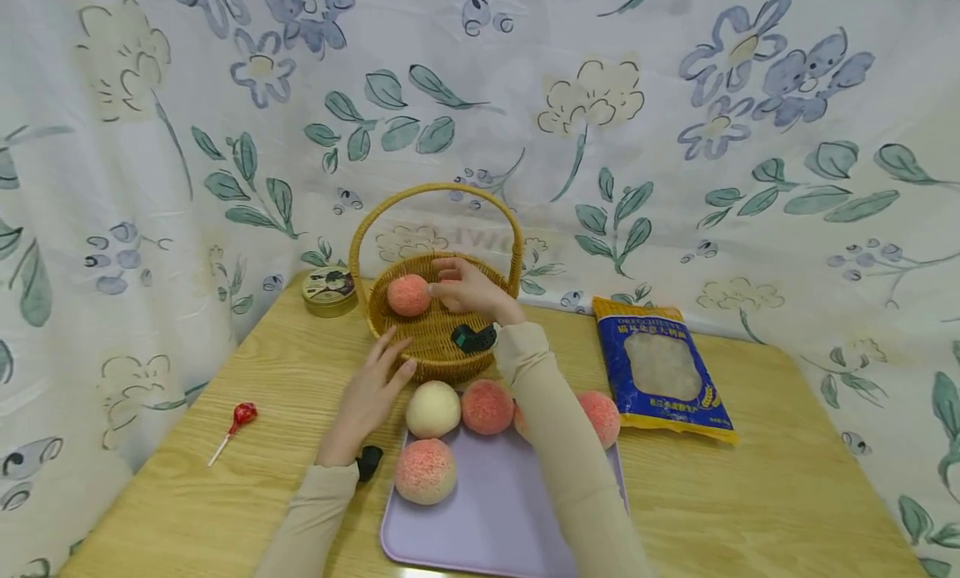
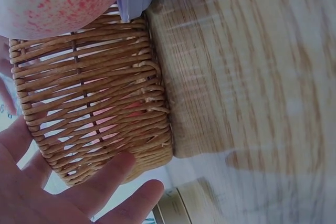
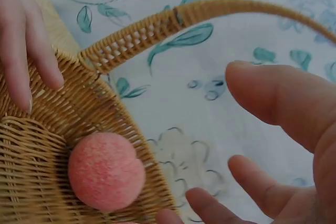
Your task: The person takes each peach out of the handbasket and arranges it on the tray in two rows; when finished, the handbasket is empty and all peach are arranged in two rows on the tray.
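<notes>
A wicker basket [image 1: 431,365] with a tall handle stands at the back of the table. Inside it lies a pink peach [image 1: 408,295], with a second pink one mostly hidden behind my right hand [image 1: 474,292]. That hand hovers over the basket, fingers parted, holding nothing; the right wrist view shows a gap between its thumb and fingers. My left hand [image 1: 372,392] is at the basket's front left rim with fingers spread along the wicker side. In front, a lilac tray [image 1: 495,511] bears a cream peach [image 1: 433,409], a dark pink peach [image 1: 487,407] and a pink-and-white peach [image 1: 425,471].
Two more pink fruits are on the tray's right side, one mostly behind my right forearm, the other [image 1: 600,418] beside it. A blue-and-yellow pasta bag [image 1: 663,369] lies at right. A round tin [image 1: 330,292] and a red lollipop [image 1: 243,414] are at left.
</notes>
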Demonstrator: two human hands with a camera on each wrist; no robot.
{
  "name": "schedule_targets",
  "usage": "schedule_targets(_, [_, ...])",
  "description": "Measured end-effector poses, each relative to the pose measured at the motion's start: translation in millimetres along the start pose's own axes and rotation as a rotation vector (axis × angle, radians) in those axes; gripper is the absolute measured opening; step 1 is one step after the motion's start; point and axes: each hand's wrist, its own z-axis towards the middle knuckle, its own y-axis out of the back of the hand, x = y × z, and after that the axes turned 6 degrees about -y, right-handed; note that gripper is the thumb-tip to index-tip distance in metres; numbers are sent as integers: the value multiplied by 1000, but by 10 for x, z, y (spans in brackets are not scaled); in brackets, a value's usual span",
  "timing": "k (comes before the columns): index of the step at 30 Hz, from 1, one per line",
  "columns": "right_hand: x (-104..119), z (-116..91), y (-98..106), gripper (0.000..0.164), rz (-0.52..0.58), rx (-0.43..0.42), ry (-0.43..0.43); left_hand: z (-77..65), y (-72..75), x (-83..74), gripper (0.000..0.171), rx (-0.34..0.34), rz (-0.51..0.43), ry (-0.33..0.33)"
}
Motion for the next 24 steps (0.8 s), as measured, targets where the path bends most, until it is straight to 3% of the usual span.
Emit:
schedule_targets(8, [-145,395,-249,68,79,-59,-86,-29,18,15,53,-8,9,1])
schedule_targets(16, [-332,633,-386,75,221,-149,-130,0,-40,-16,51,-23,-37,-8])
schedule_targets(24, [-352,780,-469,69,253,-106,-141,-29,-1,32,53,-40,-18,-8])
